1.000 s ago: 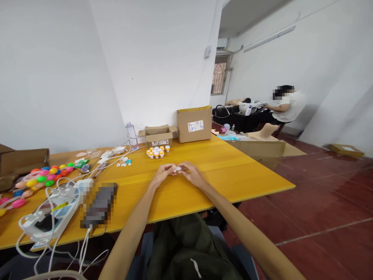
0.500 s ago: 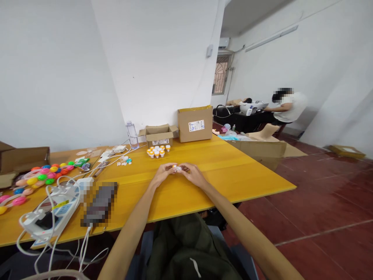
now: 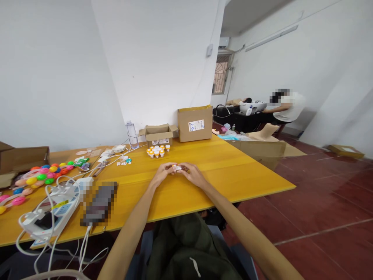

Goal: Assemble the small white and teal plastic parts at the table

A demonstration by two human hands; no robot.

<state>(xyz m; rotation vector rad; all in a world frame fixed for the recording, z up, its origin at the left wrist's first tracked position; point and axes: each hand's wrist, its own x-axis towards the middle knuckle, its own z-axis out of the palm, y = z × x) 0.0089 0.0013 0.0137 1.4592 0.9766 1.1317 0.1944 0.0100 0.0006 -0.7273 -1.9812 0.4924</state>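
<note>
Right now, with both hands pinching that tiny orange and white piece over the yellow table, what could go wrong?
1. The small orange-and-white piece is held only at the fingertips of the left hand and right hand. If it slips, it could drop onto the table and perhaps roll toward the near edge.
2. The cluster of orange-capped pots stands loose just beyond the hands, so a forward reach might knock some over.

A small white plastic vial with an orange cap [image 3: 176, 168], largely hidden, is pinched at centre frame between the left hand [image 3: 162, 174] and the right hand [image 3: 193, 175].
</note>
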